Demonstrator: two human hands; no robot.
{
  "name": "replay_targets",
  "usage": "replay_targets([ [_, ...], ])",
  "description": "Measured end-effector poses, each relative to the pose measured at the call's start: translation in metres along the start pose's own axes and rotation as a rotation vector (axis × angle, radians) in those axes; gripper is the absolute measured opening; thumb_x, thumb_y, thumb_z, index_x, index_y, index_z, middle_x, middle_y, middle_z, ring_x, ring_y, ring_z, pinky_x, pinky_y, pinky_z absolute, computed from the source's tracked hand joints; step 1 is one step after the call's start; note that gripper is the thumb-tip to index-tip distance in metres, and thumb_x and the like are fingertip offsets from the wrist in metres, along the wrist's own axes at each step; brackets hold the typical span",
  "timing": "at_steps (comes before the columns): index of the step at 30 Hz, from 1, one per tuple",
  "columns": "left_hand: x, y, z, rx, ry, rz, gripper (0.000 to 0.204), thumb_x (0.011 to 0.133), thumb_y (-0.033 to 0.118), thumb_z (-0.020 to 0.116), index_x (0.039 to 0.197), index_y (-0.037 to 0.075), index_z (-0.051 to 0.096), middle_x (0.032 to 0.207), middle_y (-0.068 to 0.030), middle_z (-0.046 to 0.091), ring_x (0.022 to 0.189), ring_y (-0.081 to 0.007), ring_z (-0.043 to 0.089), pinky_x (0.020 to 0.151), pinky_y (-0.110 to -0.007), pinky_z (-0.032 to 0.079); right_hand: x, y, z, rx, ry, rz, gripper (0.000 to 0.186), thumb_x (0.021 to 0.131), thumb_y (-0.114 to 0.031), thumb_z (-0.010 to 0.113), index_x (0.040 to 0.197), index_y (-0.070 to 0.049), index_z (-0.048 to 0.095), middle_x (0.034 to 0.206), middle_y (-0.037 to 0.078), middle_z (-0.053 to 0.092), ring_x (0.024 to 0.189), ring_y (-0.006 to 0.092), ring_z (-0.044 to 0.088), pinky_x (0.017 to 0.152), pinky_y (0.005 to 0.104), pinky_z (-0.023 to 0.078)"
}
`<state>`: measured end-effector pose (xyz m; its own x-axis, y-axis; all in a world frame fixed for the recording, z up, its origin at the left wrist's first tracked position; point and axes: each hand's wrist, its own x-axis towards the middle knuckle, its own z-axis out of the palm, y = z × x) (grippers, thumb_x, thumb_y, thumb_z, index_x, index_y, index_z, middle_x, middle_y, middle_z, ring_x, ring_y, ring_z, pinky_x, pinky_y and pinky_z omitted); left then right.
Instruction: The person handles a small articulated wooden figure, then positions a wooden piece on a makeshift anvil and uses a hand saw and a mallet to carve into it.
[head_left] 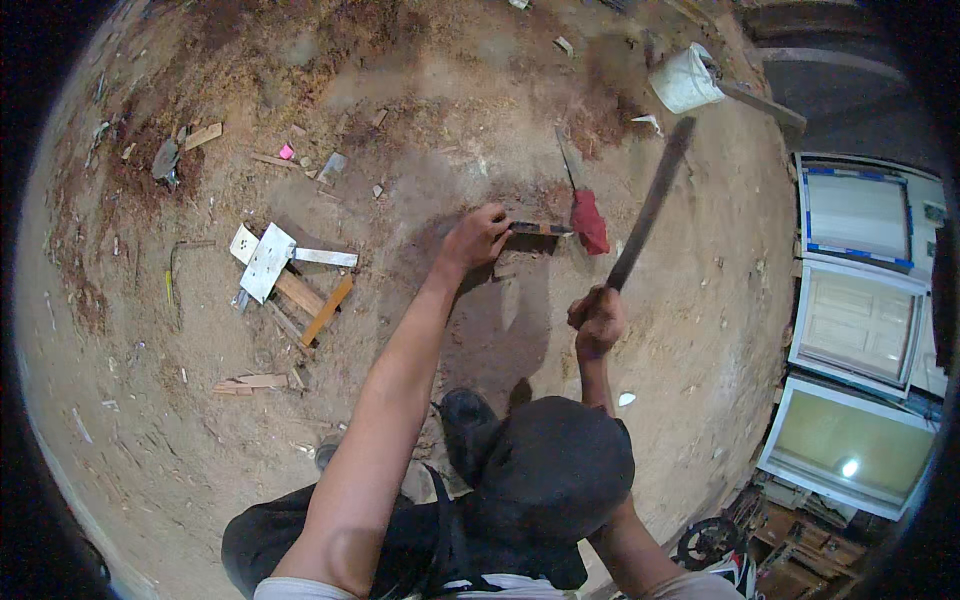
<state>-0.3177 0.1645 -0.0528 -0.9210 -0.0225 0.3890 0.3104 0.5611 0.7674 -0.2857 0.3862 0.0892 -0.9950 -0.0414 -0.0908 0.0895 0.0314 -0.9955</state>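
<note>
My left hand (476, 240) is closed on one end of a short, narrow dark piece (535, 229), held low over the dirt floor. It has a brownish side, and its exact kind is unclear. In my right hand (600, 318), fingers wrapped round its lower end, is a long flat dark bar (655, 200) like a blade, slanting up and away to the right. Between the two lies a red object (590, 222) with a thin pointed rod (567, 158) at its far end, close to the short piece's right tip.
White board pieces (268, 262) and wood strips (327, 312) lie in a pile to the left. A white bucket (688, 80) stands far right, and framed panels (860, 325) line the right side. My bent knee (550, 455) is close below my hands.
</note>
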Motion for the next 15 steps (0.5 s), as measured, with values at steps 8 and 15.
replay_targets([
  [8,0.013,0.012,-0.006,-0.031,0.0,-0.048,0.016,0.081,0.013,0.063,0.091,0.001,0.063,0.09,-0.016,0.057,0.086,-0.0338,0.058,0.074,-0.041,0.049,0.006,0.105,-0.046,-0.974,-0.206,0.159,0.039,0.095,-0.042,0.044,0.091,-0.004,0.054,0.055,0.01,0.042,0.045,0.0146,0.045,0.044,0.0334,0.036],
  [15,0.003,0.006,0.001,-0.022,0.06,-0.015,0.014,0.079,0.013,0.065,0.085,0.001,0.061,0.087,-0.0142,0.056,0.085,-0.0321,0.057,0.074,-0.04,0.049,0.011,-0.034,0.006,-0.036,-0.052,0.077,0.035,0.093,-0.04,0.048,0.072,-0.013,0.045,0.054,0.0,0.045,0.044,0.0101,0.044,0.042,0.0236,0.034],
])
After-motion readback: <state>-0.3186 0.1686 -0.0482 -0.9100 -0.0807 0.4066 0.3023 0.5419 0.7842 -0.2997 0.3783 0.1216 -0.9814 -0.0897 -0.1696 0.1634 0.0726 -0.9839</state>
